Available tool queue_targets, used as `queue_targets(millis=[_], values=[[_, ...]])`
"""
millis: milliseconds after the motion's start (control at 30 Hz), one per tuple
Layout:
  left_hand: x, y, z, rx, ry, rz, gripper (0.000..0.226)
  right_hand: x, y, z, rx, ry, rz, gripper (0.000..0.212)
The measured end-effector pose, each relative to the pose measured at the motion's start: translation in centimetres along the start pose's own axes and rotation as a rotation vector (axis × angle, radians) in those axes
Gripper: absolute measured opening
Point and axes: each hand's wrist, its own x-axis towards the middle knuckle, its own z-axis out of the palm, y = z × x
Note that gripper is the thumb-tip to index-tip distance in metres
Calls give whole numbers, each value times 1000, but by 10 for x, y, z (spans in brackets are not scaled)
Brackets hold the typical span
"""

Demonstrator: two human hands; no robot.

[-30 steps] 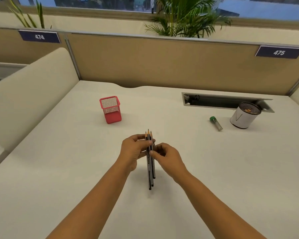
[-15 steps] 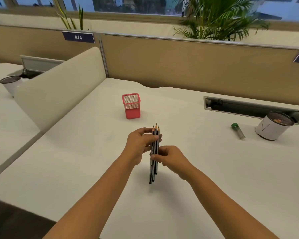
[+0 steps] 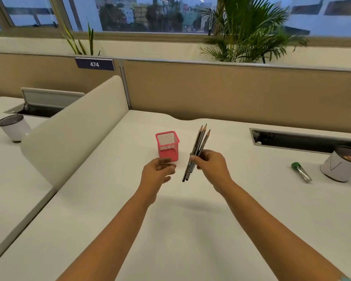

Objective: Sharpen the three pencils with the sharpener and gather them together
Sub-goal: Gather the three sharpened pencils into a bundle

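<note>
Currently, view: a head-worn camera looks forward and down over two bare forearms reaching across a white desk (image 3: 190, 230).
Right hand: the right hand (image 3: 213, 166) is raised above the desk, its fingers and thumb curled round three pencils (image 3: 197, 151), pinching them a little below their middle.
Pencils: three dark pencils held together as a bundle, clear of the desk, tilted so the sharpened points lean up and to the right; the points fan slightly apart, while the blunt ends hang just below the hand.
Left hand: the left hand (image 3: 158, 170) floats just left of the pencils without touching them, fingers loosely curled, palm turned toward the bundle, holding nothing.
Pen holder: a pink mesh holder (image 3: 167, 146) stands upright on the desk just beyond the left hand and left of the pencil points.
Right side of desk: a small clear tube with a green cap (image 3: 301, 172) lies on its side, well apart from the hands; just beside it stands a white round container (image 3: 341, 166) with a dark top.
Behind: a tan partition (image 3: 231, 92) with a blue tag reading 474 (image 3: 94, 64), a leafy plant (image 3: 249, 31) and windows.
Left: a cream divider (image 3: 73, 130) and another white container (image 3: 14, 127) on the neighbouring desk.
</note>
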Motion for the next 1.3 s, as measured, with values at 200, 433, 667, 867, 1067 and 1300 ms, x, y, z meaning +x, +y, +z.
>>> queue_targets(millis=[200,433,667,867,1067,1300], values=[[50,-1,-37,76,27,-42,25,87,-41,44,106,184,-82,19],[77,-16,-45,82,-13,-123,23,158,-37,92,-102,95,-36,19],[91,-26,-48,78,-34,-180,23,176,-25,116,-435,-155,85,29],[96,-32,-43,96,-59,-215,20,183,-15,123,-545,-239,139,32],[96,-35,-36,87,-88,-242,20,186,-9,124,-601,-245,166,27],[96,-37,-33,93,-101,-250,16,188,-14,119,-720,-209,144,25]])
